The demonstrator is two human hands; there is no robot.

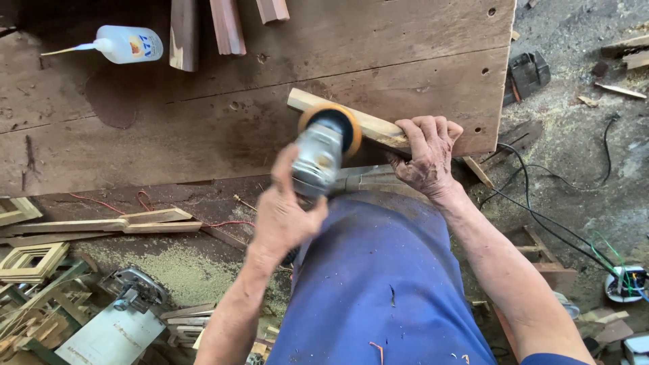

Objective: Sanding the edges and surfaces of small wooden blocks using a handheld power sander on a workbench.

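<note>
My left hand [284,213] grips the grey body of a handheld sander [318,159]; its orange disc [331,125] rests on a pale wooden strip [375,126]. The strip lies slanted near the front edge of a worn wooden workbench [203,122]. My right hand [426,152] presses down on the strip's right end and holds it against the bench. The hand and tool are slightly blurred. Blue cloth over my legs [378,284] fills the lower middle.
A white glue bottle [125,44] lies at the bench's back left beside several reddish wood slats [226,27]. Wooden frames and offcuts [34,260] and a circular saw [135,290] sit lower left. Black cables [541,216] and a socket [625,284] cross the sawdust floor at right.
</note>
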